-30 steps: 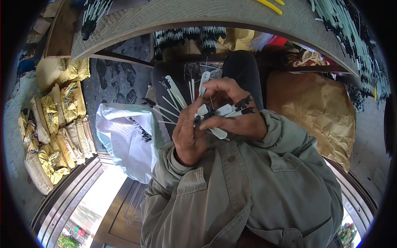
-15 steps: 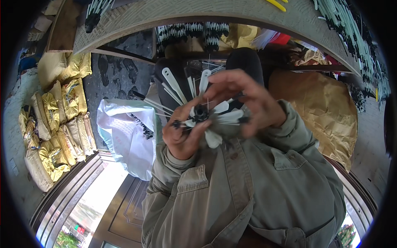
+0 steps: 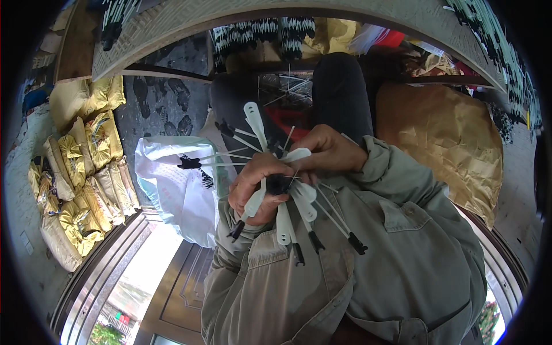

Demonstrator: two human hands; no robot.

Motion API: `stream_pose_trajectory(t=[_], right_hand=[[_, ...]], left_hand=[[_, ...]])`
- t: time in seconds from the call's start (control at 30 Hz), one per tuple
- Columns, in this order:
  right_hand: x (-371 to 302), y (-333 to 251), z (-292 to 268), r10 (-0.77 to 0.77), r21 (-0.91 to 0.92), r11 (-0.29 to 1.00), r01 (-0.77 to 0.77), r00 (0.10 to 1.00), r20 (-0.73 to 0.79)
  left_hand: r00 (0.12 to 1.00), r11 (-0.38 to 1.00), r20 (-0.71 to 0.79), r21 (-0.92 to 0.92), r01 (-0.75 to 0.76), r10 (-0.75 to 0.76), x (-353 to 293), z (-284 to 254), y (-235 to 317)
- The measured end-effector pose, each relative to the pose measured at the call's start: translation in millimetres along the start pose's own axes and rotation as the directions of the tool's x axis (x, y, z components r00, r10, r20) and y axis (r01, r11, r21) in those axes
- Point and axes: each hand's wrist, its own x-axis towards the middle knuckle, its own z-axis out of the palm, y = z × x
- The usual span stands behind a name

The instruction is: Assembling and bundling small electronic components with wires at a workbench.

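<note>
My left hand (image 3: 256,184) is closed around a spoked assembly in front of my chest. At its middle is a round black hub (image 3: 278,184) with a thin wire. White flat strips with holes (image 3: 284,223) and thin pale rods with black forked ends (image 3: 338,223) fan out from it on all sides. Just right of and beyond the hub, my right hand (image 3: 329,150) pinches at the assembly's strips and rods; its fingertips are partly hidden behind a white strip, so what exactly they grip cannot be made out.
A white plastic bag (image 3: 175,184) lies at my left, a large brown paper sack (image 3: 440,144) at my right. Stacked gold and brown packets (image 3: 86,178) line the far left. A patterned tabletop (image 3: 241,14) curves ahead, with bundles of black-tipped rods (image 3: 489,46) on it.
My right hand has come from a blurred, spread pose above the assembly to a closed grip beside it. The assembly has turned, and its strips and rods now point more toward my chest.
</note>
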Motion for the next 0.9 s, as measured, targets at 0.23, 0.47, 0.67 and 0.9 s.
stream_pose_trajectory(t=[0.23, 0.47, 0.67, 0.9], right_hand=[[-2, 0, -2, -0.175, -0.194, 0.963, 0.185, 0.982, 0.069], [0, 14, 4, -0.477, -0.458, 0.79, 0.408, 0.878, -0.039], [0, 14, 6, -0.429, -0.431, 0.824, 0.367, 0.902, -0.054], [14, 20, -1, -0.282, -0.117, 0.956, 0.268, 0.952, -0.121]], left_hand=[[0.985, 0.979, 0.012, 0.11, -0.172, 0.172, -7, 2, -12], [0.992, 0.977, -0.062, 0.186, -0.1, 0.114, -7, 11, -4], [0.993, 0.966, -0.073, 0.249, -0.069, 0.089, -6, 16, 3], [0.992, 0.973, -0.078, 0.214, -0.084, 0.103, 4, 20, 0]])
